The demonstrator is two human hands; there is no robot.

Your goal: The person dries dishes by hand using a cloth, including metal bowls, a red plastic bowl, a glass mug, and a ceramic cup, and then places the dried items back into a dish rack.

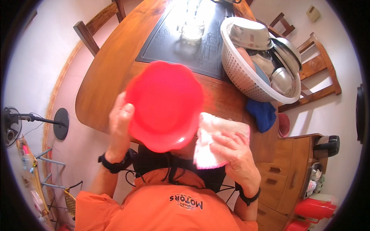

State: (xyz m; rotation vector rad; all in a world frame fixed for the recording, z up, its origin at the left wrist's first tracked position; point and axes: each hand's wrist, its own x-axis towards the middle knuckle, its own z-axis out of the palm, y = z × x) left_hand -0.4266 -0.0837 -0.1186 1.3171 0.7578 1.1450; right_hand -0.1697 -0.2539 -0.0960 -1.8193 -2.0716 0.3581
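A red bowl or dish with a scalloped rim (166, 105) is held up over the near edge of the wooden table, slightly blurred. My left hand (121, 124) grips its left side, thumb on the rim. In my right hand (232, 148) is a white cloth with a pink edge (209, 134), spread under the fingers beside the right side of the red dish. Whether the cloth touches the dish is hard to tell.
A white perforated plastic basket (245, 78) with metal bowls stands at the table's right, a blue cloth (261, 115) beside it. A glass mug (193, 30) is on the black tray (167, 49). Wooden drawers (274, 170) stand at right, a fan (60, 123) at left.
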